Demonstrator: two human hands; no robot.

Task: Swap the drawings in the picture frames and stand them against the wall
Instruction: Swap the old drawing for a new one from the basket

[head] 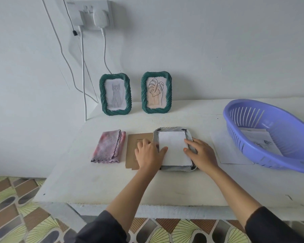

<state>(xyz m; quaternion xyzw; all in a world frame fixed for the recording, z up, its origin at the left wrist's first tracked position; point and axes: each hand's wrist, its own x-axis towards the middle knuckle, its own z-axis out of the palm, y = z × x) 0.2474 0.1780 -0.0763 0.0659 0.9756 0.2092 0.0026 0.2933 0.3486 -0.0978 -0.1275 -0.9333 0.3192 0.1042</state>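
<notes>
While both your forearms reach forward over the near edge of the tabletop (112,186), your hands meet at a face-down frame (175,149) lying flat around the middle of the surface. Your left hand (148,154) lies palm down, fingers loosely spread and gripping nothing; its thumb presses the left edge of the white sheet (174,148) set into the frame's back, while the other fingers rest on the brown backing board (132,155) lying just to the frame's left. Your right hand (203,153) is also palm down and spread, not clamped on anything: the index finger and thumb touch the sheet's right edge and the palm covers the frame's right rim. Both wrists are straight, sleeves pushed back to mid-forearm.

A folded pink cloth (110,147) lies beside the board, toward the left edge. At the far edge, two green frames stand upright against the wall: the cat frame (115,94) on the left, the leaf frame (156,92) just beside it on the right, apart from each other. A purple basket (270,134) sits at the right edge with papers (258,139) inside, its near side resting on a loose white paper (230,151) lying flat on the tabletop.
</notes>
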